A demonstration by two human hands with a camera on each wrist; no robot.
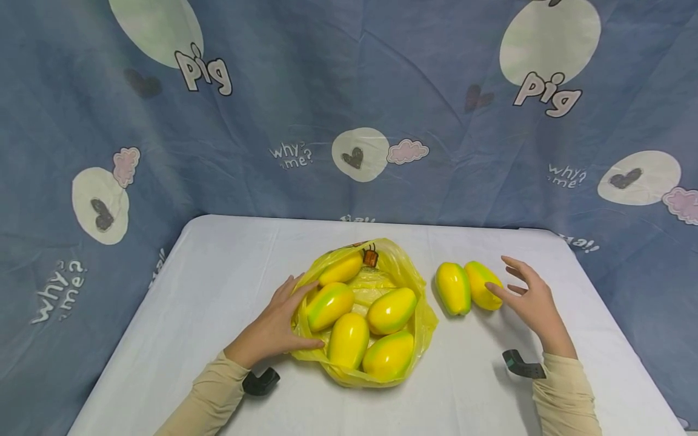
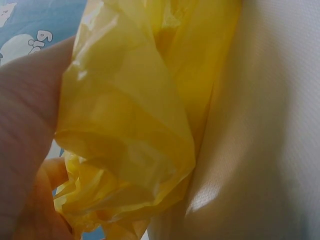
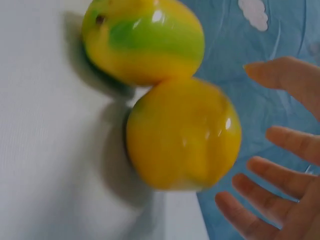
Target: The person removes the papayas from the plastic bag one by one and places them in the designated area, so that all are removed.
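A yellow plastic bag (image 1: 431,330) lies with its mouth wide, and several yellow-green mangoes (image 1: 348,340) show inside. My left hand (image 1: 275,324) rests on the bag's left rim, thumb and index finger spread and extended over it. In the left wrist view, the crinkled plastic (image 2: 125,95) of the bag hides part of that hand. Two more mangoes, one on the left (image 1: 452,288) and one on the right (image 1: 483,286), lie side by side outside the bag. Just right of them my right hand (image 1: 531,303) hovers, fingers apart; the right wrist view shows a gap between fingers and nearest mango (image 3: 184,135).
A white cloth (image 1: 229,260) covers the table. Behind it hangs a blue printed curtain (image 1: 305,109), which also runs down both sides. Each wrist carries a black camera mount, one on the left (image 1: 262,381) and one on the right (image 1: 520,363).
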